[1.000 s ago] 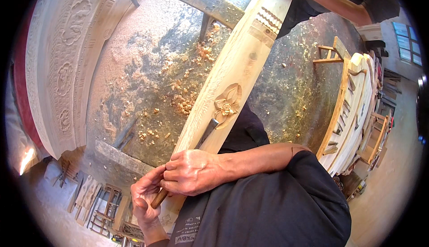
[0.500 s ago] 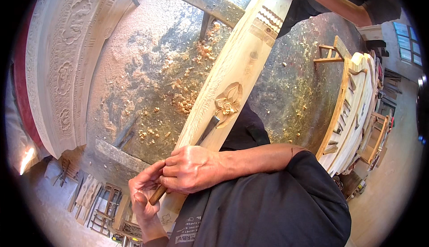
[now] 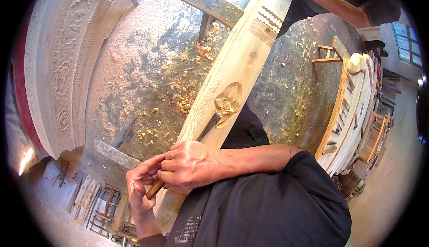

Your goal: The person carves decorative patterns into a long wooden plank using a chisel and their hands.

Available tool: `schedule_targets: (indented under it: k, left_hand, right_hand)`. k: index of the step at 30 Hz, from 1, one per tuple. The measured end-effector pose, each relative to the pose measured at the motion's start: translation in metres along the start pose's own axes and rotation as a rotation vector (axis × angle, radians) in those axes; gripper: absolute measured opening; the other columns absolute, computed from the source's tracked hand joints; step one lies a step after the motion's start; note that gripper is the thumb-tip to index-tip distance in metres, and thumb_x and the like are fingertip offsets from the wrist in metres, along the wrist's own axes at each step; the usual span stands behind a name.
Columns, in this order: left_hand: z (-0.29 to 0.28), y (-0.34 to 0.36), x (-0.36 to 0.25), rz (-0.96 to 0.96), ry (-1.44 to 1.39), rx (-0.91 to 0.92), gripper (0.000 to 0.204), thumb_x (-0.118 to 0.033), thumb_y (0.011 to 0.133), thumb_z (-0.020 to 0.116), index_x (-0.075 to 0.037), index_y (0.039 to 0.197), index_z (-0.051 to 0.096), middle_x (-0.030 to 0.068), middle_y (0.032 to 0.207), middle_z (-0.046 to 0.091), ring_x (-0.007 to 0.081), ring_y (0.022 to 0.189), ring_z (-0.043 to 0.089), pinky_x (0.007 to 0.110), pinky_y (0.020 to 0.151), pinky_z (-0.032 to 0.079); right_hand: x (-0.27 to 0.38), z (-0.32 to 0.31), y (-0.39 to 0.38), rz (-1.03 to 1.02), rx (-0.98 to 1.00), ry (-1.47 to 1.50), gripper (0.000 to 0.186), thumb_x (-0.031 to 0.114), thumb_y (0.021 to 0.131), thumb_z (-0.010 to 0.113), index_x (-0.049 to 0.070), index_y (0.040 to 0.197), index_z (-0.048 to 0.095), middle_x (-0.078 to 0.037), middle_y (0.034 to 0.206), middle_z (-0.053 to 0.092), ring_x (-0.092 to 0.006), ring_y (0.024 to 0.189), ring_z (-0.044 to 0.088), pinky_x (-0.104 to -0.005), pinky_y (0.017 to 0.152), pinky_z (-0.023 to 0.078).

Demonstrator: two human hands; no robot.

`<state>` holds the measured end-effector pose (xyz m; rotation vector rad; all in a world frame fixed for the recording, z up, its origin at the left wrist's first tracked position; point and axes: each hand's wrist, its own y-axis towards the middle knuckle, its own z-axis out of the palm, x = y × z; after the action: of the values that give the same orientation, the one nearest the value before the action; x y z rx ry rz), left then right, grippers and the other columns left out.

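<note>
Chisel [image 3: 208,127]; middle behind right hand [image 3: 191,164]

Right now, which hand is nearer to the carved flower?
Right. The right hand grips the chisel, below and left of the flower in the picture; the left hand is farther down-left, by the handle's end.
</note>
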<state>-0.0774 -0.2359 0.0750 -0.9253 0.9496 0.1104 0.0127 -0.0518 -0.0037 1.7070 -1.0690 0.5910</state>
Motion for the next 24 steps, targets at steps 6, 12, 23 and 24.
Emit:
schedule_targets:
  k: [6,12,23,24]
  left_hand:
    - [-0.001,0.003,-0.001,-0.032,0.0,0.017,0.121,-0.083,0.085,0.07,0.023,0.141,0.053,0.0304,0.125,0.071,0.0304,0.111,0.075,0.039,0.094,0.062]
    - [0.005,0.007,-0.004,-0.049,0.0,0.003,0.12,-0.081,0.085,0.073,0.023,0.141,0.053,0.0294,0.123,0.072,0.0287,0.11,0.075,0.037,0.092,0.062]
    - [0.02,0.0,-0.001,0.024,0.054,-0.074,0.115,-0.082,0.091,0.064,0.022,0.138,0.055,0.0252,0.114,0.074,0.0255,0.1,0.076,0.035,0.086,0.062]
    - [0.023,0.0,0.0,0.053,0.072,-0.096,0.114,-0.083,0.092,0.061,0.022,0.138,0.056,0.024,0.111,0.075,0.0242,0.096,0.077,0.034,0.082,0.062]
  right_hand:
    - [-0.002,-0.005,0.0,0.003,0.009,0.014,0.019,0.018,0.075,0.077,0.008,0.079,0.062,-0.004,0.075,0.062,-0.0234,0.072,0.068,-0.0368,0.058,0.053]
    - [-0.002,-0.011,-0.001,0.046,0.031,0.003,0.018,0.017,0.075,0.076,0.007,0.081,0.063,-0.004,0.075,0.063,-0.0229,0.073,0.069,-0.0368,0.059,0.053]
    - [-0.003,-0.014,-0.006,-0.027,0.001,0.001,0.019,0.018,0.077,0.078,0.007,0.085,0.065,-0.002,0.079,0.065,-0.0222,0.073,0.069,-0.0364,0.058,0.052]
    - [-0.004,-0.016,-0.005,-0.032,-0.002,-0.005,0.019,0.018,0.078,0.078,0.007,0.086,0.065,-0.002,0.079,0.065,-0.0223,0.073,0.068,-0.0363,0.058,0.052]
